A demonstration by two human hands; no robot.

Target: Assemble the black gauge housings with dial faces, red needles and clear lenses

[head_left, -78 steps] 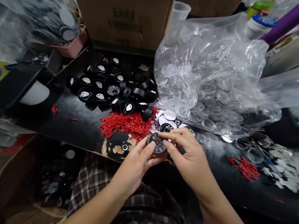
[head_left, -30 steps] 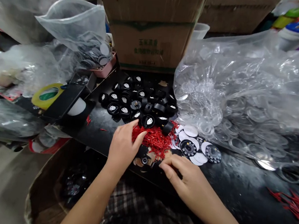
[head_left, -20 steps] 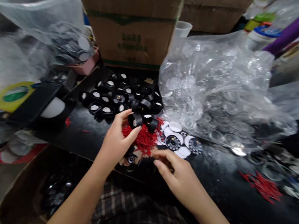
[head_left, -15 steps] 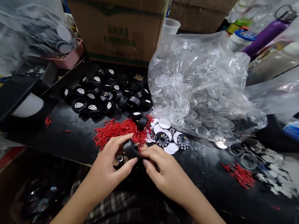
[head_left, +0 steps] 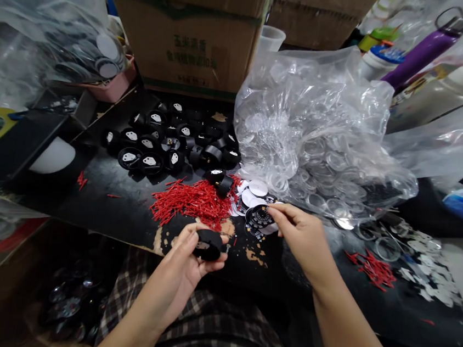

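My left hand [head_left: 189,260] is closed around a black round housing [head_left: 208,245] just above the table's front edge. To the right, my right hand [head_left: 298,230] pinches the rim of a black dial disc [head_left: 260,216] with white markings, over the pile of dial discs. Several white disc backs [head_left: 258,188] show in that pile. Between the hands and a little farther back lies a heap of thin red pointers [head_left: 191,202]. Several more black housings [head_left: 150,160] with pale oval plates stand behind the pointers.
A plastic bag of clear round covers [head_left: 328,156] fills the back right. Cardboard boxes [head_left: 179,41] stand behind. Farther right lie a smaller bunch of red pointers [head_left: 370,270] and white flat pieces [head_left: 432,272]. A purple bottle [head_left: 421,55] leans at the far right.
My hands have moved apart. The left one has kept the housing and lowered slightly, while the right one has moved right to the disc pile and pinched a dial disc.
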